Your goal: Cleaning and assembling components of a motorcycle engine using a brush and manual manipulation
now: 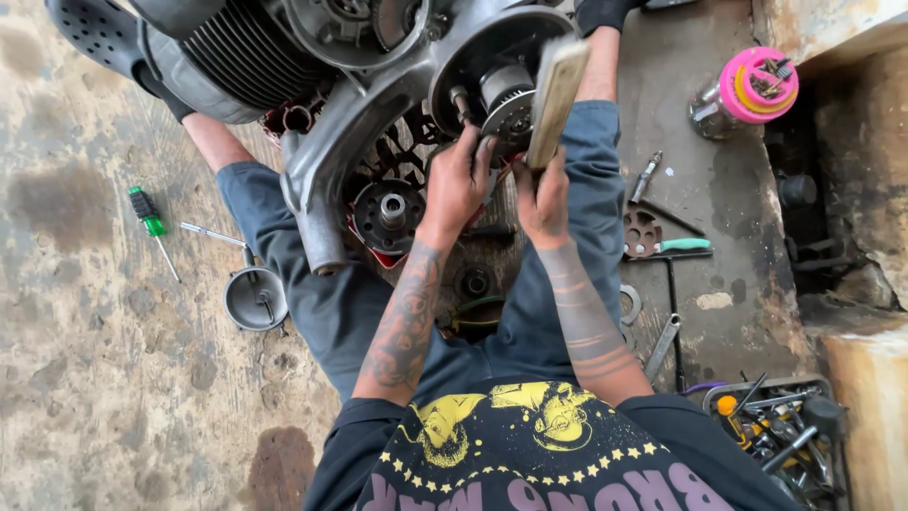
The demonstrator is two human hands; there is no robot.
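Note:
I sit on the floor with a grey scooter engine point(322, 180) between my legs. My left hand point(457, 180) grips a small metal part at the engine's round clutch assembly point(506, 104). Beside it, my right hand point(542, 199) is shut on a flat wooden block point(556, 90) that stands upright against the same assembly. A finned cylinder point(236, 66) lies at the engine's far left. A round hub point(390, 210) sits lower on the casing.
A green-handled screwdriver point(147, 216) and a round metal cover point(255, 298) lie on the floor to the left. Wrenches, a green-handled tool point(683, 245) and a pink-lidded jar point(757, 87) lie right. A tray of tools point(785, 431) stands at bottom right.

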